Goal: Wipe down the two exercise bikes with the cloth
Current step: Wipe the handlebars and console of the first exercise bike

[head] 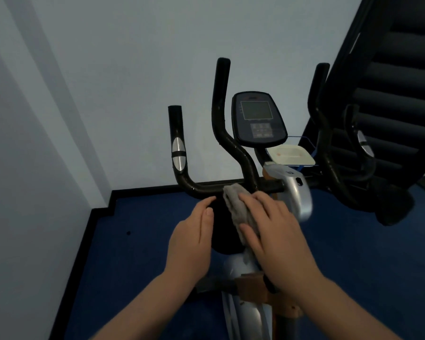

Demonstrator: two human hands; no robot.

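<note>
The right hand (275,231) is pressing the grey cloth (238,212) with flat, extended fingers against the exercise bike (231,141) just below its handlebar crossbar (206,188), while the left hand (194,234) is hovering open beside it, holding nothing. Wiping of the first bike's central column appears to be under way; the next stroke is probably calling for the cloth to travel along the crossbar toward the grips and console (258,119).
</note>
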